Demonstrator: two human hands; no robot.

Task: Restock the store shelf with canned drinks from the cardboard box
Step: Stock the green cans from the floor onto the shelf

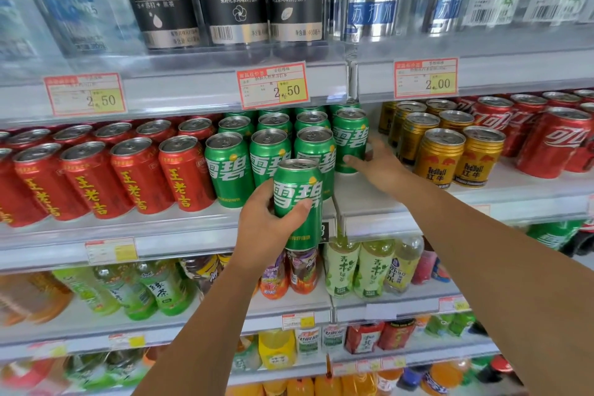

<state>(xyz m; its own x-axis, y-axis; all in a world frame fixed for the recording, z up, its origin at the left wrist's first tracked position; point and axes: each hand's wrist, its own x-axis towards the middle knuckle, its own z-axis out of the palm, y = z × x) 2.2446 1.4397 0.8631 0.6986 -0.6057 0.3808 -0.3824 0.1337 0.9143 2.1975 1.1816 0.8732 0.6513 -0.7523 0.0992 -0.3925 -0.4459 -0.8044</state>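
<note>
**Green can ready for the shelf**

The shelf (363, 198) shows bare room ahead of the right-hand shelved can (350, 138); the left hand (266, 225) grips a green can (297, 202) just before the front lip; lift it over, label outward; the right hand (376, 164) touches the shelved can, grip unclear.

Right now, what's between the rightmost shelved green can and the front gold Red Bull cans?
Head view: the right hand, its fingers around that green can, over bare shelf; nothing else before the Red Bull cans.
</note>
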